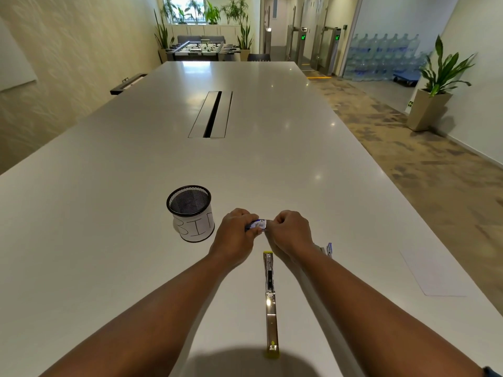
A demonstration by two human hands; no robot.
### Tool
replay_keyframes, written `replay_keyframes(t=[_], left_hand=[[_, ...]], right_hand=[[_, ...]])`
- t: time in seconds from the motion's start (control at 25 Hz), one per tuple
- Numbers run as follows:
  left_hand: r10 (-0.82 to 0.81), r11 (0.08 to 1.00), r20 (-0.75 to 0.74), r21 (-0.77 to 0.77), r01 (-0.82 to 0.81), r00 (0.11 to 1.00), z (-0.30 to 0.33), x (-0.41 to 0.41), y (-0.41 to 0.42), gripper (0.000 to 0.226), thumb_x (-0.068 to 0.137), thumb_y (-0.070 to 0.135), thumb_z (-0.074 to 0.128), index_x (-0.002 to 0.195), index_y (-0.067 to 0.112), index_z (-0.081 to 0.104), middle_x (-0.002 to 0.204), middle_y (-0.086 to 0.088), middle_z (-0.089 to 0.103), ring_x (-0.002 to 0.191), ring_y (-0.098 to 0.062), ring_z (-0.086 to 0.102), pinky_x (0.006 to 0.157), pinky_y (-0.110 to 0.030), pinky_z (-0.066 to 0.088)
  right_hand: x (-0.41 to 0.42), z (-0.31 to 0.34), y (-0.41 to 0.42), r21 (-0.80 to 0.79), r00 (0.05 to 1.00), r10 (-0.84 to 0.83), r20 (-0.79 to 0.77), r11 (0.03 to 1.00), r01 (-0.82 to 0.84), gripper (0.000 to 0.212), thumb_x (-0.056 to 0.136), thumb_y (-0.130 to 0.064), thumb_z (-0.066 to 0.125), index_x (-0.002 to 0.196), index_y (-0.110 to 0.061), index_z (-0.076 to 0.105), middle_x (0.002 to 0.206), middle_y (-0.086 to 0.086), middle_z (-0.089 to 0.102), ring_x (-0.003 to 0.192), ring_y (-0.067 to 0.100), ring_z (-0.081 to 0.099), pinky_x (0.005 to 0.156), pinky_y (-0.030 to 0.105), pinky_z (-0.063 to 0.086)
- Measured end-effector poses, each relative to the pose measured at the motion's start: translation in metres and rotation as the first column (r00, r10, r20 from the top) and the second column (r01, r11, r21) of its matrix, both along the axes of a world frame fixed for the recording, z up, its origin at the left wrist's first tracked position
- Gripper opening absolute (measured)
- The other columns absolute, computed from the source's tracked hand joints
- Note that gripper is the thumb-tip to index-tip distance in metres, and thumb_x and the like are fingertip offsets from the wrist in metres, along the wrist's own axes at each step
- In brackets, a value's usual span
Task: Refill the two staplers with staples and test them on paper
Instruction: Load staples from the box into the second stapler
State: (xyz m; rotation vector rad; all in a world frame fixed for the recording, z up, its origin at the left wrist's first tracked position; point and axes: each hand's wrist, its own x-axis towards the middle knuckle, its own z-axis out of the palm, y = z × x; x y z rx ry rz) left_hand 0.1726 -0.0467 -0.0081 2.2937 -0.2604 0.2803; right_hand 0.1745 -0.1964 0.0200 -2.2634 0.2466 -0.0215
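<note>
Both hands meet over the white table (136, 213): the left hand (235, 235) and the right hand (292, 232) each pinch an end of a small blue-and-white staple box (258, 225), fingers clenched on it. Near them lies a long yellow-tipped metal stapler (271, 303), swung open flat; a second blue stapler (328, 248) peeks out right of the right wrist. A black mesh cup labelled BIN (192, 213) stands left, a white paper sheet (432, 273) far right. Pulling too hard could likely tear the box, scattering staple strips.
</note>
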Motion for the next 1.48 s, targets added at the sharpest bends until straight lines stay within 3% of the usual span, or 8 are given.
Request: replay_keyframes(t=[0.2,0.36,0.52,0.8,0.92,1.12,1.32,1.48], left_hand=[[0.002,1.0,-0.001,0.011,-0.002,1.0,-0.001,0.001,0.0,0.021,0.09,0.018,0.073,0.111,0.013,0.076,0.1,-0.001,0.063,0.097,-0.021,0.058,0.085,-0.041,0.051],[0.005,0.999,0.002,0.041,-0.005,1.0,-0.002,0.002,0.0,0.028,0.092,0.02,0.072,0.119,0.013,0.074,0.101,0.005,0.059,0.102,-0.02,0.058,0.086,-0.033,0.048],[0.017,0.998,0.003,0.053,-0.017,1.0,-0.002,0.002,0.001,0.03,0.092,0.019,0.073,0.121,0.012,0.073,0.102,0.006,0.057,0.103,-0.019,0.058,0.087,-0.03,0.047],[0.017,0.999,0.004,0.039,-0.017,1.0,-0.002,0.002,0.0,0.029,0.091,0.018,0.072,0.12,0.012,0.074,0.102,0.006,0.058,0.101,-0.019,0.057,0.087,-0.033,0.048],[0.013,0.999,0.008,0.033,-0.013,1.0,-0.003,0.003,0.0,0.028,0.091,0.018,0.072,0.119,0.013,0.074,0.101,0.005,0.059,0.099,-0.018,0.057,0.085,-0.032,0.047],[0.007,1.0,0.011,0.028,-0.007,1.0,-0.003,0.003,0.001,0.028,0.091,0.019,0.073,0.119,0.013,0.074,0.102,0.005,0.06,0.099,-0.018,0.057,0.086,-0.036,0.05],[0.005,1.0,0.004,0.02,-0.005,1.0,-0.004,0.003,0.001,0.03,0.092,0.021,0.073,0.12,0.013,0.074,0.102,0.005,0.06,0.101,-0.019,0.056,0.085,-0.034,0.048],[-0.003,1.0,0.016,0.018,0.003,1.0,-0.004,0.003,0.001,0.029,0.091,0.022,0.073,0.119,0.015,0.075,0.1,0.008,0.059,0.1,-0.017,0.055,0.082,-0.03,0.045]], right_hand=[[-0.008,0.0,0.001,0.102,0.992,-0.08,0.094,0.992,0.071,0.019,0.082,-0.02,0.064,0.066,-0.01,0.063,0.061,0.0,0.06,0.06,0.017,0.053,0.052,0.028,0.037],[-0.027,-0.003,0.002,-0.003,0.984,0.089,0.151,0.996,-0.089,0.021,0.08,-0.018,0.066,0.06,-0.016,0.061,0.058,-0.005,0.06,0.06,0.013,0.056,0.059,0.032,0.047],[-0.029,-0.004,0.0,-0.073,0.978,0.161,0.131,0.986,-0.152,0.015,0.079,-0.016,0.067,0.065,-0.012,0.069,0.065,0.0,0.069,0.067,0.021,0.065,0.066,0.039,0.054],[-0.023,-0.003,0.0,0.086,0.987,-0.101,0.125,0.992,0.09,0.012,0.091,-0.015,0.057,0.084,-0.009,0.066,0.074,-0.001,0.065,0.072,0.019,0.06,0.066,0.035,0.048],[-0.017,-0.001,0.0,0.046,0.993,-0.09,0.081,0.995,0.086,0.02,0.094,-0.013,0.055,0.086,-0.005,0.071,0.083,0.008,0.07,0.079,0.023,0.064,0.073,0.04,0.053],[-0.013,0.0,0.001,0.061,0.996,-0.08,0.037,0.995,0.077,0.019,0.091,-0.017,0.061,0.082,-0.007,0.074,0.079,0.008,0.073,0.075,0.022,0.066,0.064,0.03,0.048],[-0.013,0.002,0.005,0.034,0.996,-0.084,0.036,0.996,0.083,0.018,0.088,-0.017,0.062,0.08,-0.008,0.075,0.078,0.007,0.074,0.076,0.024,0.067,0.07,0.038,0.054],[-0.013,0.002,0.006,0.018,0.999,-0.036,0.033,0.999,0.036,0.017,0.088,-0.023,0.064,0.078,-0.015,0.076,0.077,0.003,0.074,0.074,0.021,0.068,0.066,0.035,0.053]])
